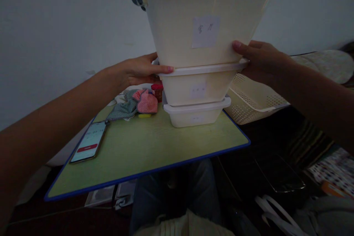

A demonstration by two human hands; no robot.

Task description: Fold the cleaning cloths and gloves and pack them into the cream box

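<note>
Cream stacked bins (197,57), between left fingers (166,69) and right fingers (241,48), both part-curled, clasping the sides

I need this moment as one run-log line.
left hand: touching middle box lid; right hand: touching top box; three-box stack: on table

boxes (200,57) stacked on table (155,149) | phone (89,142) at table's left | cloths (148,102) left of boxes | basket (245,112) right of boxes

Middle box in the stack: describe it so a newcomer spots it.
On the blue-edged table stands a stack of three pale boxes. The left hand has its thumb against the top edge of the middle box. Only it has boxes above and below.
</note>
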